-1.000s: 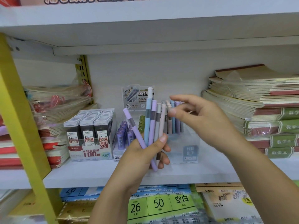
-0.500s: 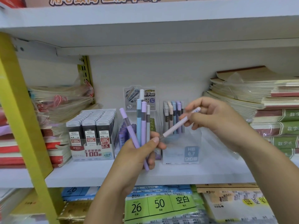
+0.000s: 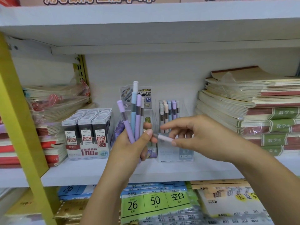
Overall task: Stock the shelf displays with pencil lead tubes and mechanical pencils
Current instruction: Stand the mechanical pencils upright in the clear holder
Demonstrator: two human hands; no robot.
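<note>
The left hand (image 3: pixel 129 146) is closed around the lower ends of a bunch of pastel mechanical pencils (image 3: pixel 136 114), its thumb laid across the front. Four of them fan out above the fist: a purple one leans left, and a blue, a lilac and a grey-white one stand nearly upright. The right hand (image 3: pixel 203 137) pinches a pale pink mechanical pencil (image 3: pixel 164 138) between thumb and forefinger, the other fingers loosely curled. That pencil lies almost level between the two hands, its grey tip end reaching the left thumb. Whether the thumb grips it I cannot tell.

Just behind the right fingertips stands a clear plastic pencil holder (image 3: pixel 176 154) with more pastel pencils upright inside, caps up. Beside it, behind the left hand, a second clear display with a printed header card (image 3: pixel 138 95) holds purple lead tubes (image 3: pixel 119 127). Further left is a clear-fronted tray of grey-black lead tube boxes (image 3: pixel 87 127) marked 0.5 HB.

All three sit back on the white shelf board (image 3: pixel 81 172), and a strip of board shows along its front edge under the wrists. A gap separates the holder's right wall from the stacked soft-cover notebooks (image 3: pixel 253 114). Open wall shows between the caps and the white upper shelf (image 3: pixel 146 21). Bagged notebooks (image 3: pixel 56 101) and a yellow-green upright post (image 3: pixel 19 111) close the left side.
</note>
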